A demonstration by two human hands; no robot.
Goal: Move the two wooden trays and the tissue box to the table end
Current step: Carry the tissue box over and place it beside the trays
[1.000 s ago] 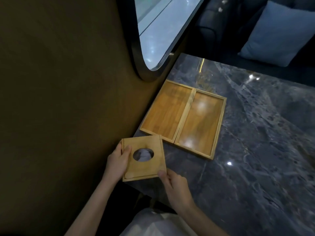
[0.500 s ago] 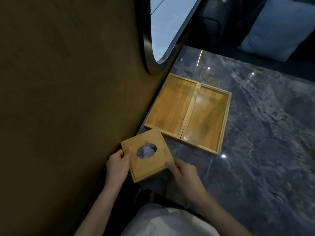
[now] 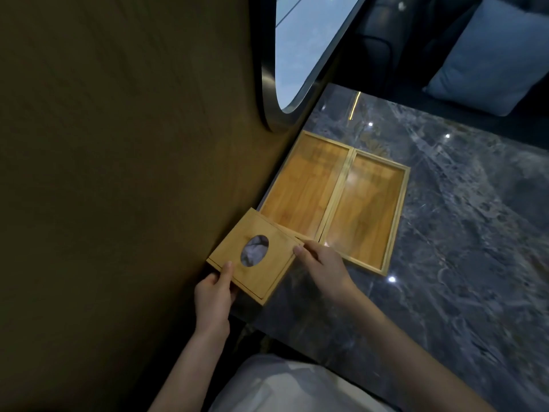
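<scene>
A square wooden tissue box [image 3: 267, 272] with an oval hole showing white tissue sits at the table's near left corner, turned at an angle against the wall. My left hand [image 3: 214, 292] grips its near left corner, thumb on the lid. My right hand [image 3: 322, 267] holds its right corner with the fingertips. Two shallow wooden trays lie side by side just beyond, touching along their long edges: the left tray [image 3: 303, 185] by the wall, the right tray [image 3: 370, 209] beside it. The box's far corner overlaps the left tray's near edge.
The dark marble table [image 3: 460, 248] stretches right and away. A brown wall [image 3: 118, 173] runs along its left side, with an oval window [image 3: 303, 46] above. A dark sofa with a blue cushion [image 3: 493, 55] stands past the far edge. My white clothing [image 3: 285, 385] is below.
Both hands have slid the tissue box forward and turned it clockwise; it now reaches the left tray's near edge. The trays have not moved on the table.
</scene>
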